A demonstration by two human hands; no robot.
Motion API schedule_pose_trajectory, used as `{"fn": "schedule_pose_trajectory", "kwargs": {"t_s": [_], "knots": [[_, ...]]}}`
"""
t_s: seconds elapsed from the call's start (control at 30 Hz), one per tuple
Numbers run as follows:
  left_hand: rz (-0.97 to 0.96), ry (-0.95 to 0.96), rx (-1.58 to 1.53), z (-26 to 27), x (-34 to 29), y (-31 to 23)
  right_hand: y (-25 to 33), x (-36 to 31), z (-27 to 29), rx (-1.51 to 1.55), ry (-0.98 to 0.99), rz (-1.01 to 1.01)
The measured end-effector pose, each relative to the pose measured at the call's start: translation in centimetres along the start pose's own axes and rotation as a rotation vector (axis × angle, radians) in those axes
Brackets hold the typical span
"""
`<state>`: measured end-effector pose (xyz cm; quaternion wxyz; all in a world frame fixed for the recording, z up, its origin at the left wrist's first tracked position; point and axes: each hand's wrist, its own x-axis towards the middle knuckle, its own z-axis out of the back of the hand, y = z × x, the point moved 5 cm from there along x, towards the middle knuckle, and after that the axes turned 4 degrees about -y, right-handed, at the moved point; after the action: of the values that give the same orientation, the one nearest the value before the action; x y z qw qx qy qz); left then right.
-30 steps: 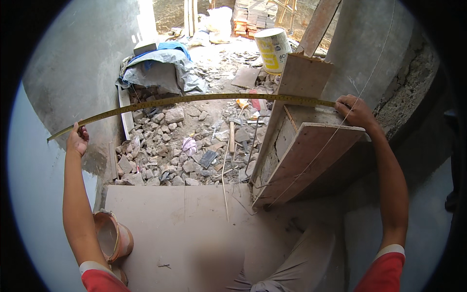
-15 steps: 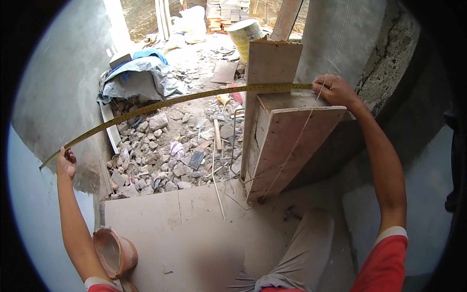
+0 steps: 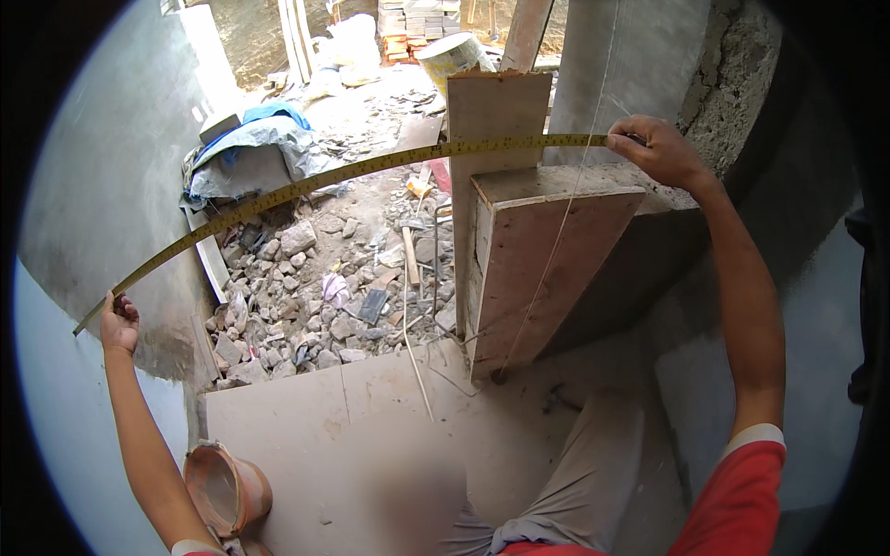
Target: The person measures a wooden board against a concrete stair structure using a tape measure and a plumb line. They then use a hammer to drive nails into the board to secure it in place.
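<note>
A yellow tape measure stretches in an arc across the gap between two walls. My left hand pinches its left end against the grey wall on the left. My right hand holds the other end on top of a concrete ledge, beside a grey column. Wooden formwork boards lean against that ledge just under the tape. A thin string runs down across the boards.
Broken stone rubble fills the pit below the tape. A flat board lies under my knee. An orange pan sits at the lower left. A tarp-covered heap, a bucket and stacked bricks stand farther back.
The view has tilted and shifted, so the scene sits lower and more to the right. Both hands keep the tape stretched between the walls; my left hand sits lower in view.
</note>
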<state>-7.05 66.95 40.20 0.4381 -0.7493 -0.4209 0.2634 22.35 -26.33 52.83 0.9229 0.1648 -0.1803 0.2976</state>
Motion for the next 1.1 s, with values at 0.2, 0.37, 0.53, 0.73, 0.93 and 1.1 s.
{"fn": "schedule_pose_trajectory", "kwargs": {"t_s": [0.2, 0.37, 0.53, 0.73, 0.93, 1.1], "knots": [[-0.034, 0.13, -0.012, -4.7, 0.1, -4.0, -0.8, -4.0, 6.5, 0.01, 0.051, -0.057], [-0.074, 0.178, -0.047, -10.7, -0.2, -4.9, -2.4, -9.3, 9.3, 0.115, 0.122, -0.002], [-0.076, 0.139, -0.046, -19.3, -3.1, -3.7, -6.6, -12.8, 10.0, 0.118, 0.106, -0.079], [-0.076, 0.241, -0.061, -27.9, -8.1, -4.1, -9.3, -17.5, 10.6, 0.2, 0.059, -0.078], [-0.074, 0.547, 0.034, -37.2, -16.2, -2.6, -8.5, -20.5, 10.6, 0.245, 0.041, -0.109], [-0.047, 0.911, -0.023, -46.1, -28.1, 2.3, -6.9, -19.6, 10.0, 0.272, 0.023, -0.15]]}}
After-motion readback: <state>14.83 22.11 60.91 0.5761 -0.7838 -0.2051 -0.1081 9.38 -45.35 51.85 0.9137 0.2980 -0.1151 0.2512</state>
